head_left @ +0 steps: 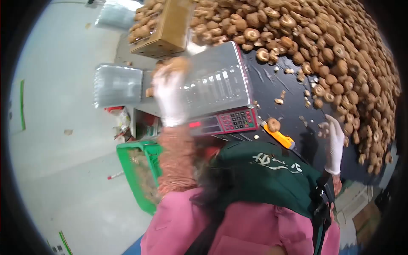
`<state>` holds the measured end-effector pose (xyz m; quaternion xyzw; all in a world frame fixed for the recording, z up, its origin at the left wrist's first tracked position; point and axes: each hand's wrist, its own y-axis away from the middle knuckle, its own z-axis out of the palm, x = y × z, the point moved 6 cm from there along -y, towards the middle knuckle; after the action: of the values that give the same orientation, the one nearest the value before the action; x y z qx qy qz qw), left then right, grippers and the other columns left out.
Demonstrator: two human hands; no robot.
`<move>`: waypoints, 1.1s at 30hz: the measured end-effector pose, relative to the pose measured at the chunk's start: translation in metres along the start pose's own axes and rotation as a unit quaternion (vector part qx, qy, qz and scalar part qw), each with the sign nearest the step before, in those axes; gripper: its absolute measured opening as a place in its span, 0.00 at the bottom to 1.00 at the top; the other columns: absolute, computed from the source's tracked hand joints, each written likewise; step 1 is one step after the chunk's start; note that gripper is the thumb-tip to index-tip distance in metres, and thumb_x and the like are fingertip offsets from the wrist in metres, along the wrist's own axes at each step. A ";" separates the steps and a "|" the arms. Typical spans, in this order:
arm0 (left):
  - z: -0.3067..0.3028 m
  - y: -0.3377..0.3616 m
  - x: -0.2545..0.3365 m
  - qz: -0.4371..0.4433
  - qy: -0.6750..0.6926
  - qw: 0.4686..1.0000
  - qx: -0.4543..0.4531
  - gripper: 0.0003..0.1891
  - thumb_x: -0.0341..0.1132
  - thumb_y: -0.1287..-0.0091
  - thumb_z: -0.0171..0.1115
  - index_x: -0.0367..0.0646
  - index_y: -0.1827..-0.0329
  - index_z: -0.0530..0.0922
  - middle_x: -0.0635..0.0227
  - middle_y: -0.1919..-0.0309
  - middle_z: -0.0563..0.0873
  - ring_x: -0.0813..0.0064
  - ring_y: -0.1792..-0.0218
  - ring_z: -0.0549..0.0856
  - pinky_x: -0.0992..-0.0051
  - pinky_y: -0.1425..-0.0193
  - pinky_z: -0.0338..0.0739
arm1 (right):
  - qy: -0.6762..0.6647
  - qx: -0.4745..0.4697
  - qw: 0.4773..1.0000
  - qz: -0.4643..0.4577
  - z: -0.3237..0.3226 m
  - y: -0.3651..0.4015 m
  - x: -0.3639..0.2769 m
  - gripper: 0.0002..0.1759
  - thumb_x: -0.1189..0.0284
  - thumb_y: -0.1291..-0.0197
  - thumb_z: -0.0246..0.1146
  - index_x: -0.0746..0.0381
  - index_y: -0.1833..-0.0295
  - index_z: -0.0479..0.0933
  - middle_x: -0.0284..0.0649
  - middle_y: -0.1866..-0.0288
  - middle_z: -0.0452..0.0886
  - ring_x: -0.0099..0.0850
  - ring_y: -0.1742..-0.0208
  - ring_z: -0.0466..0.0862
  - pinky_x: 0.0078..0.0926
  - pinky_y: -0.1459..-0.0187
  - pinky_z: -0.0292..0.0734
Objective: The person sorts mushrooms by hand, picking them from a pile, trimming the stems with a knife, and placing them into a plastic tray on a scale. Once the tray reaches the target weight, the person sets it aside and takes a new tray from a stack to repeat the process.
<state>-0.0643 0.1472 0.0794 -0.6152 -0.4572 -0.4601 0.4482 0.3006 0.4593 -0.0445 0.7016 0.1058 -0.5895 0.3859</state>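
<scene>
Pink clothing (250, 221) and a green apron (276, 165) are seen nearest, between the arms. Brown mushrooms (180, 64) appear to be held in the left hand (170, 93), which is gloved in white and blurred, its fingers closed around them; how many are gripped cannot be told. The right hand (333, 138), also gloved, is held over the counter (265, 85), fingers apart and loosely curled, with nothing seen in its grasp. Just right of the left hand, a scale (238, 121) is topped with clear plastic (214, 83); beyond the right hand, a pile (340, 68) of mushrooms is spread. Between the hands, an orange knife (279, 136) is laid beside a lone mushroom (273, 124). Judged by look, the mushrooms are light, springy, hardly slippery and easily bruised; each is best gripped gently around the cap's sides, the stem being spared.
</scene>
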 end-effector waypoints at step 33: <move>0.154 0.096 0.026 -0.027 -0.098 0.927 -0.361 0.16 0.30 0.26 0.59 0.32 0.40 0.80 0.60 0.47 0.86 0.72 0.46 0.85 0.72 0.37 0.77 | 0.287 0.215 0.884 -0.301 -0.027 0.025 -0.040 0.34 0.73 0.50 0.72 0.64 0.35 0.70 0.51 0.43 0.73 0.47 0.40 0.75 0.38 0.37 0.73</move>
<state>0.0575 0.2830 0.0653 -0.7647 -0.3184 -0.5435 0.1356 0.3250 0.4725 0.0023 0.8403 0.2885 -0.4587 -0.0170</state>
